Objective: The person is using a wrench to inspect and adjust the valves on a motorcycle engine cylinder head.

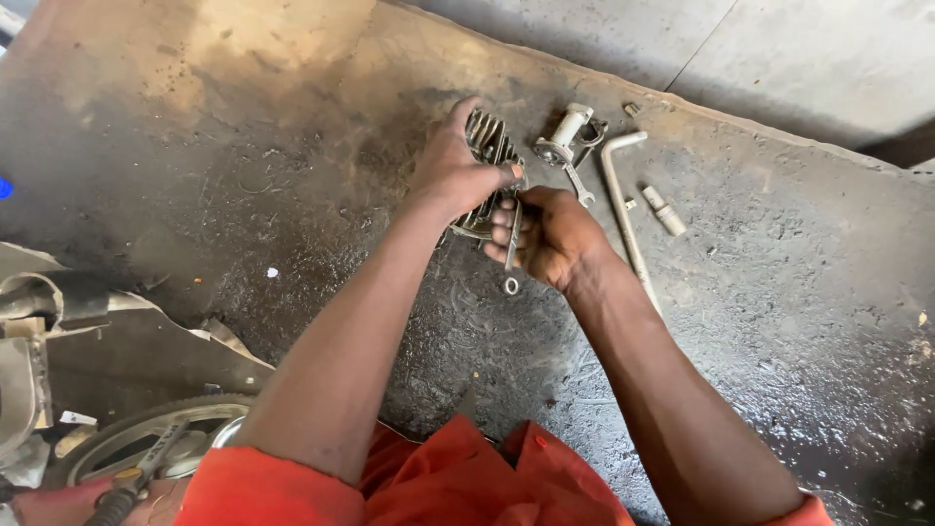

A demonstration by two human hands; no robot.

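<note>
On the oily floor (292,195), left hand (450,170) is gripping a finned engine part (490,144); right hand (550,234), fingers (502,234) curled around a spanner (512,255), is working on it, unfinished.

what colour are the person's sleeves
Orange-red sleeves, clearest in the head view.

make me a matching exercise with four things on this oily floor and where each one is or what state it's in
Things:
1. finned metal part
2. slim wrench
3. long bent metal bar
4. spoked wheel

Places or states:
A. at the lower left edge of the view
B. lying loose on the floor, right of both hands
C. held by the right hand, ring end pointing down
D. gripped under the left hand

Pairs: 1-D, 2-C, 3-B, 4-A
</note>
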